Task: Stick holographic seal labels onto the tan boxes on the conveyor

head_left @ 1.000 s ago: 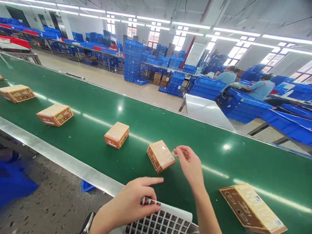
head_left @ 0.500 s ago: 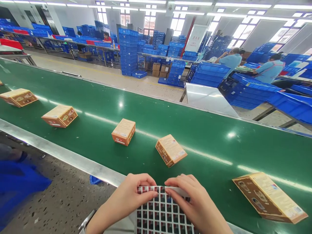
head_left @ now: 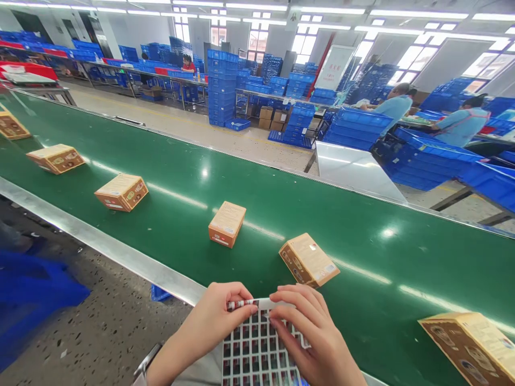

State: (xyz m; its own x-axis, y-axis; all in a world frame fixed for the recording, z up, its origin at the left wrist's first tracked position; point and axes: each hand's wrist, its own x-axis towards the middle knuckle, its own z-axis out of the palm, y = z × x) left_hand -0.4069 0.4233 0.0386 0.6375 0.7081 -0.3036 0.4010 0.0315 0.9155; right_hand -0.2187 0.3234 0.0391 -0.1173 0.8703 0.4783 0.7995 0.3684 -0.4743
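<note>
A person's two bare hands meet over a label sheet [head_left: 251, 351], white and printed with rows of small dark-and-red squares, at the near side of a green conveyor belt [head_left: 362, 214]. Clock directions here count from the middle of that sheet, with twelve pointing away from the wearer.

At ten o'clock, the left hand [head_left: 217, 315] pinches the sheet's curled top edge between thumb and fingers; a wristband [head_left: 147, 362] circles that wrist. Between two and three o'clock, the right hand [head_left: 309, 324] bends over the top edge, thumb and index fingertips close together; whether they grip the sheet or a single label, I cannot tell.

Brown-and-cream cartons lie spaced along the belt. The nearest carton [head_left: 309, 258] is at one o'clock, just beyond the right hand and turned at an angle. A second carton [head_left: 227, 223] is between eleven and twelve, and three more trail away towards ten. A larger-looking carton [head_left: 475, 346], cut off by the picture's edge, is at three.

Past the belt, a tall stack of blue crates [head_left: 222, 88] rises near twelve. Around one o'clock stands a metal-topped table [head_left: 354, 167], with two people in light blue tops [head_left: 395, 107] seated farther back.
</note>
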